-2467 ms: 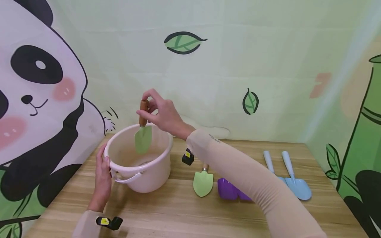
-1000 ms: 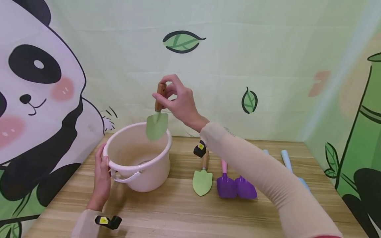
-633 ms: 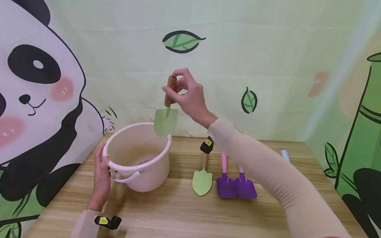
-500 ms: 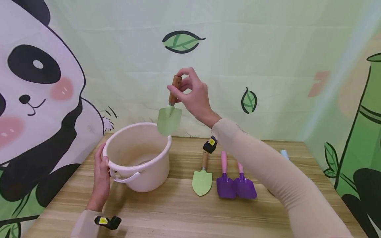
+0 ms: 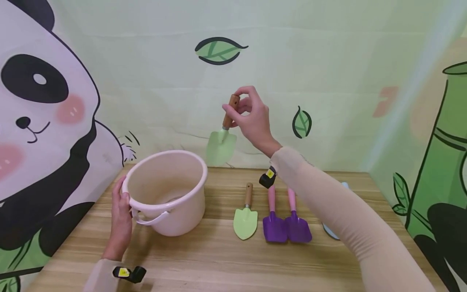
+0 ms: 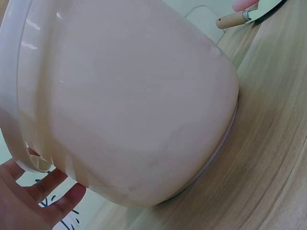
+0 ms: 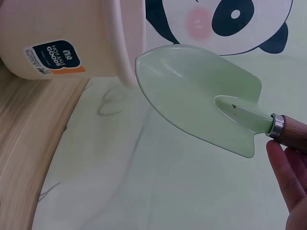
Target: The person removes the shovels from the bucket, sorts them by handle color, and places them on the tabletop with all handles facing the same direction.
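Observation:
In the head view my right hand [image 5: 255, 123] pinches a green trowel [image 5: 221, 147] by its wooden handle, blade down, just right of the bucket's rim and above the table. The right wrist view shows the trowel blade [image 7: 201, 96] close up, with fingers [image 7: 288, 177] at the handle. My left hand [image 5: 121, 219] rests against the left side of a pale pink bucket [image 5: 182, 217]. Its fingers [image 6: 67, 201] touch the outer wall below the rim in the left wrist view. The visible part of the bucket's inside holds nothing.
A second green trowel [image 5: 245, 223] lies right of the bucket on the wooden table [image 5: 204, 267]. Beside it are two purple shovels [image 5: 275, 230] with pink handles. A blue tool [image 5: 330, 231] is mostly hidden under my right forearm. A printed backdrop [image 5: 255, 61] stands behind.
My right hand has lifted the green trowel up out of the bucket and moved it right, past the rim. The left hand has stayed at the bucket's side.

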`<action>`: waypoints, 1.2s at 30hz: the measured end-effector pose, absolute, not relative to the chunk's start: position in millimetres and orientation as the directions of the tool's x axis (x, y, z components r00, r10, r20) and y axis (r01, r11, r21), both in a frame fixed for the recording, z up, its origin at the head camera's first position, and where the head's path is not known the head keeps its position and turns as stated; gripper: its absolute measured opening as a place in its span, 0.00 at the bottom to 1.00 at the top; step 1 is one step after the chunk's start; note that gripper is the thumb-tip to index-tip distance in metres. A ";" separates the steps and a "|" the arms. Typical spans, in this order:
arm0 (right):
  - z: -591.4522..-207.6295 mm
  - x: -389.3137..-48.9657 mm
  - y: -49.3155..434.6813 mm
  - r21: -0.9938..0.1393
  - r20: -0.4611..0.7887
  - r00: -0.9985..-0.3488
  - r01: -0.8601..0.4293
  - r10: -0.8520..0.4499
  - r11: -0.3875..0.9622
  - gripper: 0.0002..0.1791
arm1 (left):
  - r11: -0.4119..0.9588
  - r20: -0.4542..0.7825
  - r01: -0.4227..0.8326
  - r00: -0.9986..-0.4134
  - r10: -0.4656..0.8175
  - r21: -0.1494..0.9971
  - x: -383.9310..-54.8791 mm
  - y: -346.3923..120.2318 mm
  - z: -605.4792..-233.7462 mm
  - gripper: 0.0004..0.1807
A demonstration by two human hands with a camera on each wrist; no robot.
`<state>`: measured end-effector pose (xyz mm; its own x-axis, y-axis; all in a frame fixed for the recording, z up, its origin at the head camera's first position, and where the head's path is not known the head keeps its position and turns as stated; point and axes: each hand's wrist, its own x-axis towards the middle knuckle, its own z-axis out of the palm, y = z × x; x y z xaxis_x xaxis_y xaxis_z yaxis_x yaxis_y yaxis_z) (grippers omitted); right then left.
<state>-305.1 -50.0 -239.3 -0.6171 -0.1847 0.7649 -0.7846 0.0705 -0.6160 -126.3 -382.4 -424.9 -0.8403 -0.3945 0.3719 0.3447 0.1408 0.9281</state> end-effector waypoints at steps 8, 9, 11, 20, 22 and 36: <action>-248.6 -304.2 -42.8 -0.666 0.718 -0.674 -0.738 -0.173 0.109 0.21 | 0.121 0.376 0.358 -0.838 -0.395 0.926 -125.3 -383.4 -426.5 0.29; -250.7 -304.4 -42.1 -0.673 0.710 -0.681 -0.731 -0.176 0.111 0.21 | 0.118 0.375 0.359 -0.839 -0.395 0.926 -125.2 -383.5 -426.7 0.29; -256.4 -305.8 -40.7 -0.691 0.689 -0.700 -0.713 -0.187 0.122 0.21 | 0.112 0.376 0.363 -0.838 -0.396 0.925 -125.1 -383.7 -427.0 0.29; -296.6 -313.6 -38.8 -0.762 0.611 -0.759 -0.640 -0.223 0.092 0.21 | 0.131 0.392 0.372 -0.827 -0.403 0.919 -125.2 -385.8 -427.5 0.28; -306.2 -313.4 -39.3 -0.780 0.590 -0.775 -0.619 -0.226 0.088 0.20 | 0.135 0.394 0.372 -0.827 -0.401 0.918 -125.2 -385.9 -427.5 0.28; -357.0 -315.5 -41.8 -0.870 0.445 -0.863 -0.480 -0.241 0.114 0.18 | 0.135 0.388 0.364 -0.835 -0.391 0.921 -124.8 -382.7 -424.9 0.29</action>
